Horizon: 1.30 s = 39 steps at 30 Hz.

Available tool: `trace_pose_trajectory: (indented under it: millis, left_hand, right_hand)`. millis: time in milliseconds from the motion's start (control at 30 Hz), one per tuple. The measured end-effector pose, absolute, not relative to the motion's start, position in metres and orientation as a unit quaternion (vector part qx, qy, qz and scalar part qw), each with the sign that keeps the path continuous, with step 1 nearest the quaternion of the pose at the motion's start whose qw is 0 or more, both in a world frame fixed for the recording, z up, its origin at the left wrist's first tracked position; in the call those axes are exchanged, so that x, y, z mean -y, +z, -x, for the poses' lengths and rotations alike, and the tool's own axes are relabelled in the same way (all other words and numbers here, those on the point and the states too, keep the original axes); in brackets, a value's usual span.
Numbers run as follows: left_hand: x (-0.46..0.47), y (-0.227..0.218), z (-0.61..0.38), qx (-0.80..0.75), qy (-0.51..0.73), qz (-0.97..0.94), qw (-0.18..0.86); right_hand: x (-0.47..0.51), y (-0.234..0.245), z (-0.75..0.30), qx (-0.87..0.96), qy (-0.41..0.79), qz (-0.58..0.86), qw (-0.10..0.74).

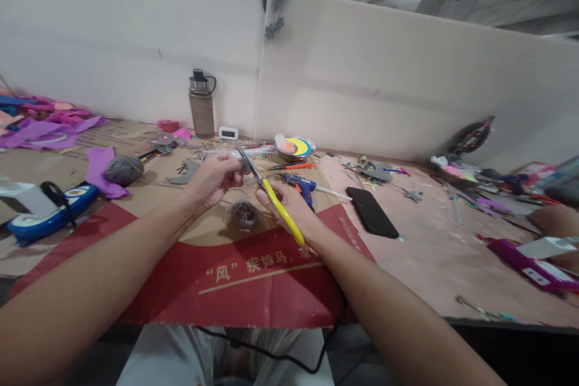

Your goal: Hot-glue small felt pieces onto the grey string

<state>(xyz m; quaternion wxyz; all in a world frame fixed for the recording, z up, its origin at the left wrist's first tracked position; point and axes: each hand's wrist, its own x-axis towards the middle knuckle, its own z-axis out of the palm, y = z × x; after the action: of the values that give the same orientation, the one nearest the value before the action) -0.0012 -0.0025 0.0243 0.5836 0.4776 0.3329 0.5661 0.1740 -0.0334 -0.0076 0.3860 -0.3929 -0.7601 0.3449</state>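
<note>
My right hand [289,202] is closed around scissors with yellow handles [284,214], their blades pointing up and away toward my left hand. My left hand [221,175] pinches a small grey piece [246,165] at its fingertips, right beside the blades; its exact shape is partly hidden. Below and between the hands lies a loose coil of grey yarn [243,214] on the cardboard. A blue glue gun [305,189] rests just beyond my right hand. A cut grey felt piece [184,174] lies behind my left wrist.
Red-printed cardboard [271,295] covers the table in front of me. A phone [373,212] lies to the right. Further back stand a bottle [202,105], a small clock [228,132] and a bowl [294,149]. A grey yarn ball [124,169] and a blue power strip [54,214] sit left.
</note>
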Motion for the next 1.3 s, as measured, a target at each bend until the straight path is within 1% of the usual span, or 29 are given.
trace_pose_trajectory:
  millis: [300,467,633,1300]
  left_hand:
    - [0.0032,0.0262,0.0009,-0.343,0.565,-0.479,0.577]
    - [0.0036,0.0261,0.0020,-0.337,0.563,-0.480,0.583]
    - [0.0048,0.0275,0.0016,-0.342,0.561,-0.468,0.592]
    - [0.0027,0.0259,0.0030,-0.334,0.554,-0.459,0.609]
  right_hand:
    - [0.0341,-0.0083,-0.1737,0.760,0.347,0.397,0.380]
    - [0.0318,-0.0130,-0.1739,0.769,0.312,0.410,0.377]
    - [0.0319,-0.0137,-0.1732,0.765,0.321,0.405,0.384]
    - [0.0317,-0.0150,-0.1756,0.784,0.255,0.427,0.371]
